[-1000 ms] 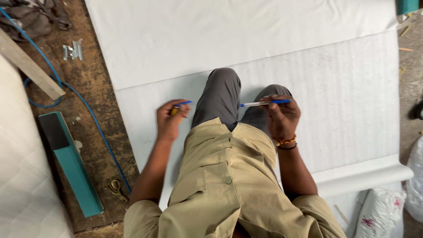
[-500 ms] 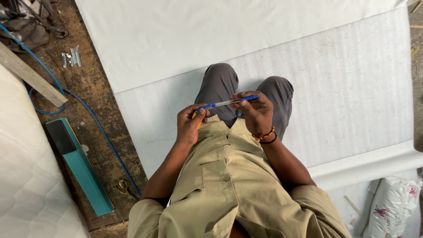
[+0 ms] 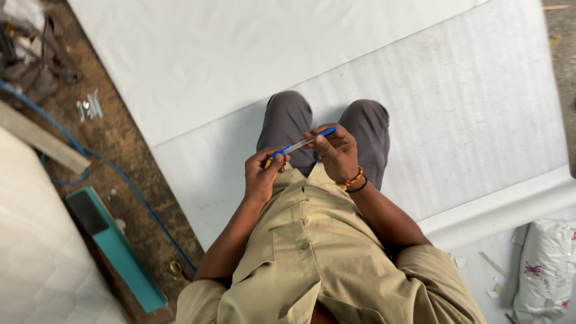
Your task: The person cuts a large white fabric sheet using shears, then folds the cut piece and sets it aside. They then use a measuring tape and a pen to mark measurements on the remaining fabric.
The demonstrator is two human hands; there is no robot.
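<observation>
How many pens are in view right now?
1. A blue-and-clear pen is held above the knees, the left hand at its yellow-tipped end and the right hand at the other. Another could be hidden in the hands or in the clutter at upper left.

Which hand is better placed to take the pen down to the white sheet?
Probably the right hand: its fingers pinch the pen's clear barrel near the middle, a fuller grip. The left hand only touches the blue end beside something yellow. The white sheet lies open on the right.
</observation>
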